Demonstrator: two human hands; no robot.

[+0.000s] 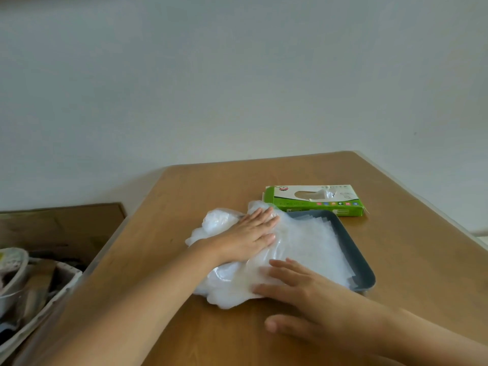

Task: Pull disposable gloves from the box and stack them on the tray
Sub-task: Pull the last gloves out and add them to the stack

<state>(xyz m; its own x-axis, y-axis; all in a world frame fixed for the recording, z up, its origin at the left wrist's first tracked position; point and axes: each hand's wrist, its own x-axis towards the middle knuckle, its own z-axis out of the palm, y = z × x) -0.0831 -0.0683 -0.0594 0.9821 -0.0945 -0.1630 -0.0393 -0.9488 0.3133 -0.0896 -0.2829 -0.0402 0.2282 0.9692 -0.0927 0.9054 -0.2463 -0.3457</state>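
The gloves (303, 247) lie heaped on the tray (361, 270), their fingers spilling over its left rim. The left hand (248, 233) and the right hand (303, 289) both press flat and spread on the heap, gripping nothing, probably to squash the slippery plastic level. The box (314, 200) sits just behind the tray.

A brown wooden table (396, 254) is standing against a pale wall (237, 75). At its left, a light bin (52, 294) is holding jumbled items, too blurred to identify.
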